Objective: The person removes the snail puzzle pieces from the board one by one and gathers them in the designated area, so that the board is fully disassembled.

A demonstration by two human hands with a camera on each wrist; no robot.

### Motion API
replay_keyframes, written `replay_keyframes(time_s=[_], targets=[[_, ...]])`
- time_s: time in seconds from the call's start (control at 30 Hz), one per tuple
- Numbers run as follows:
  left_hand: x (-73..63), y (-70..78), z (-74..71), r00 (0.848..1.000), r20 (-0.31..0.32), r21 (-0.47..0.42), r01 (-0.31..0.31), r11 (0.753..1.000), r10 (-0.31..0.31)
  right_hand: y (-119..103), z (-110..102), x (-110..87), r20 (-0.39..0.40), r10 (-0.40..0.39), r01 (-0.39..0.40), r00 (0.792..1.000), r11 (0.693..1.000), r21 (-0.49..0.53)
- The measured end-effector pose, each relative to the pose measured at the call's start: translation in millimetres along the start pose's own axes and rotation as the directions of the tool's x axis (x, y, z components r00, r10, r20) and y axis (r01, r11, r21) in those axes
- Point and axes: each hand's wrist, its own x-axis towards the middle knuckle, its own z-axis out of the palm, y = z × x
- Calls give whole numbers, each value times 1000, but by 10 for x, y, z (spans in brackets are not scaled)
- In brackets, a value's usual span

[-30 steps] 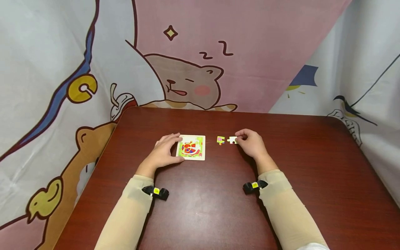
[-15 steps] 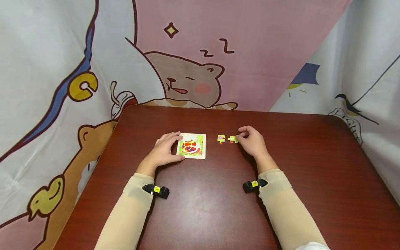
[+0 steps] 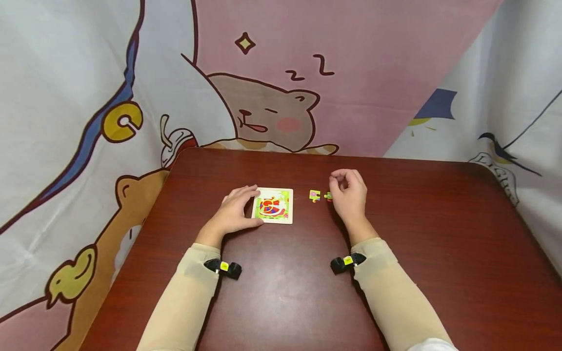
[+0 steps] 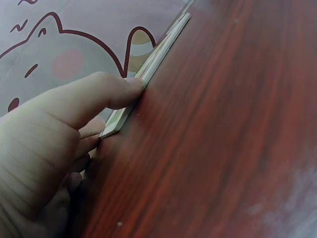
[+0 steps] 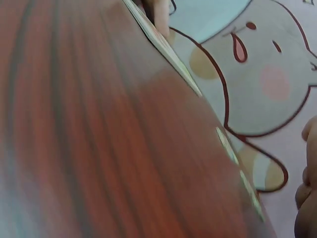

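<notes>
In the head view, my left hand point(image 3: 230, 209) holds a small square jigsaw puzzle board point(image 3: 291, 207) by its left side, fingers at the far corner and thumb at the near one. A colourful red and blue picture, perhaps a snail, fills the pale frame. To its right a green jigsaw piece point(image 3: 314, 195) with a pink mark lies on the table. Beside it a second jigsaw piece point(image 3: 328, 196) is partly hidden by my right hand point(image 3: 350, 195), which hovers with loosely bent fingers. Seen from the right wrist, those fingers point(image 5: 306, 183) are apart from both pieces.
A dark red-brown wooden table point(image 3: 281, 302) lies under everything. Behind it hangs a cloth point(image 3: 373, 73) printed with cartoon animals, close to the table's far edge. Each sleeve carries a black wrist camera point(image 3: 224, 267).
My right hand has let go of the second jigsaw piece and risen slightly to the left over it. That piece looked whitish earlier, then green. My left hand stays on the board.
</notes>
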Motion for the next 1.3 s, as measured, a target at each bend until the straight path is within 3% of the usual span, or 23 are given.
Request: replay_keyframes(time_s=[0.1, 0.23, 0.47, 0.57, 0.7, 0.77, 1.0, 1.3], targets=[[10, -10, 10, 1000, 1, 1, 2, 1000, -2, -103, 137, -28, 42, -83, 81, 996, 996, 46], [12, -18, 17, 1000, -3, 2, 8, 1000, -8, -240, 341, -82, 147, -130, 120, 981, 990, 74], [-27, -8, 26, 1000, 6, -2, 19, 1000, -19, -379, 559, -145, 311, -67, 63, 948, 998, 23], [-32, 3, 13, 1000, 3, -6, 18, 1000, -18, -422, 602, -152, 438, 21, -6, 899, 999, -37], [-17, 5, -4, 1000, 0, -1, 18, 1000, -18, -473, 639, -151, 596, 136, -56, 792, 987, -151], [-6, 3, -9, 1000, 7, 3, 19, 1000, -19, -492, 653, -148, 633, 170, -54, 756, 979, -199], [-8, -3, -2, 1000, 9, 13, 17, 1000, -18, -526, 680, -145, 653, 228, -46, 722, 958, -283], [-13, 6, -16, 1000, 11, 3, 18, 1000, -18, -613, 755, -51, 713, 329, -69, 620, 928, -367]])
